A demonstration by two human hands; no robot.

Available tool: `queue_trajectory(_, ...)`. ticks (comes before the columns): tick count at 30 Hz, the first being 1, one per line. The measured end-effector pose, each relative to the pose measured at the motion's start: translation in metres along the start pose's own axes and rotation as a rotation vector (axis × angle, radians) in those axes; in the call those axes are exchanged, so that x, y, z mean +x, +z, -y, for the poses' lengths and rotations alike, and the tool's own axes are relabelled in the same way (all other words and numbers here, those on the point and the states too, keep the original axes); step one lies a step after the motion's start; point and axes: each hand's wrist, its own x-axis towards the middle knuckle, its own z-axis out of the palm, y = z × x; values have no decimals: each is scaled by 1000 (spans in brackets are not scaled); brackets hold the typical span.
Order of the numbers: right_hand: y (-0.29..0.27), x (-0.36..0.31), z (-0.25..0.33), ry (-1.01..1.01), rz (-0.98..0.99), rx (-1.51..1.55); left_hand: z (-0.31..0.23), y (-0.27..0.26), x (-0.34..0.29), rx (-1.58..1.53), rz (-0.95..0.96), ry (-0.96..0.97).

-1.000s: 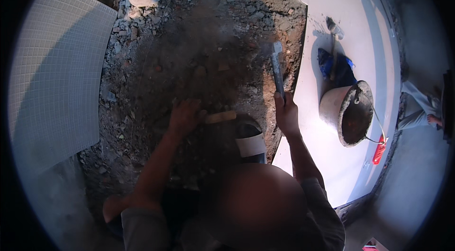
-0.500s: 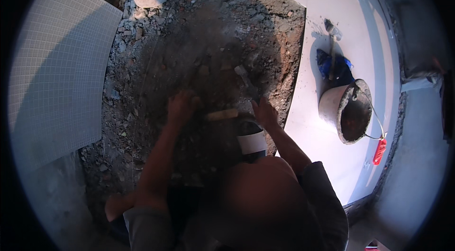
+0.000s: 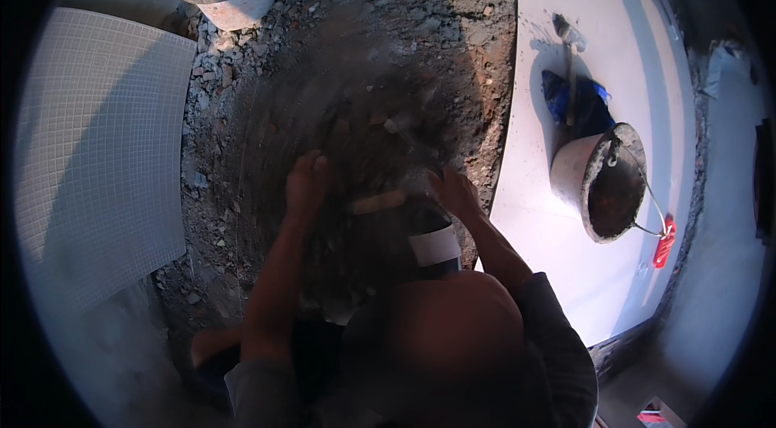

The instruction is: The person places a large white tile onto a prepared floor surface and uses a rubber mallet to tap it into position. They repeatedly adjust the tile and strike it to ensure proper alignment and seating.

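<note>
My left hand [image 3: 309, 181] hovers low over dark, broken soil [image 3: 347, 96], its fingers curled; poor light hides whether anything is in them. Around the dark handle of a slim hand tool [image 3: 400, 133] my right hand [image 3: 454, 189] is closed. The tool's pale end points away and to the left, low over the soil; its exact kind is unclear. Between my hands lies a short light-brown piece [image 3: 377, 202], possibly wood. Close to my right wrist is a dark object with a white band [image 3: 435, 247], partly hidden.
Small-grid tile [image 3: 113, 145] borders the soil at left. A mortar-crusted bucket [image 3: 242, 4] stands on rubble at far left. On the pale panel [image 3: 517, 185] at right, another bucket [image 3: 570, 177] lies tipped, with a red tag [image 3: 664, 242], a blue bag [image 3: 594, 113] and a long-handled tool [image 3: 571, 72] nearby.
The view has shifted slightly. My left hand's fingers have drawn in from a looser reach. In my right hand, the tool's pale end has swung a little left.
</note>
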Motion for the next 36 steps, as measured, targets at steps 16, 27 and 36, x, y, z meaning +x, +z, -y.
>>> queue_trajectory(16,18,-65,-75,130,160,528,-139,190,106,565,215,104)
queue_trajectory(27,37,-61,-93,144,210,459,-148,194,84,427,6,278)
queue_trajectory(36,40,-51,-98,31,176,402,-162,196,98,42,81,-184)
